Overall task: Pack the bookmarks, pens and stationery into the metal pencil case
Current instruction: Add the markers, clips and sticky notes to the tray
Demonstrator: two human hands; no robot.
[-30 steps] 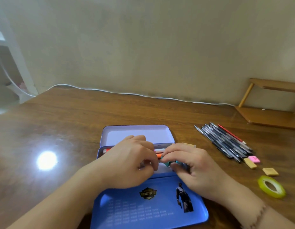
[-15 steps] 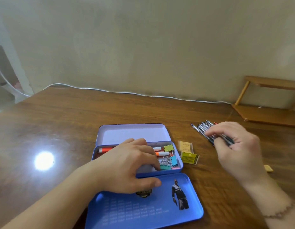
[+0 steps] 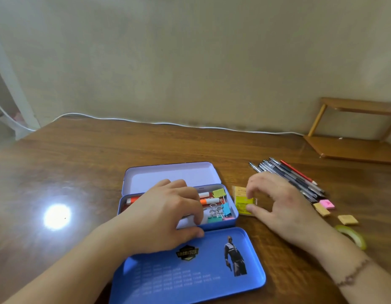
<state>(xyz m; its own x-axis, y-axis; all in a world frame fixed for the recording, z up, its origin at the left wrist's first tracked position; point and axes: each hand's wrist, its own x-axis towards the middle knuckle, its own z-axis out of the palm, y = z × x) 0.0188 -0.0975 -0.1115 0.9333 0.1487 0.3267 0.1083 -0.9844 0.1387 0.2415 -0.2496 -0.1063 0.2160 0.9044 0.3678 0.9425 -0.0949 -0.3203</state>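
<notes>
The blue metal pencil case (image 3: 234, 213) lies open mid-table, its lid (image 3: 168, 176) tilted back. Inside are orange markers (image 3: 208, 201), binder clips (image 3: 221, 211) and a green sticky pad (image 3: 218, 192). My left hand (image 3: 166, 216) holds the case's near wall, fingers inside and thumb outside. Just right of the case, my right hand (image 3: 282, 207) curls thumb and fingers round a small yellow box (image 3: 241, 205) that sits on the table. A paler box (image 3: 238, 189) lies behind it. A bunch of pens (image 3: 299, 178) lies farther right.
A flat blue printed tin part (image 3: 190, 275) lies in front of the case. Right of my hand are a pink eraser (image 3: 327, 204), two tan erasers (image 3: 321, 209) and a yellow-green tape roll (image 3: 354, 236). A wooden rack (image 3: 352, 148) stands back right; a white cable (image 3: 190, 124) runs along the wall.
My right hand left the case, swung out to the pens, then came back left onto the yellow box. My left hand stayed on the case.
</notes>
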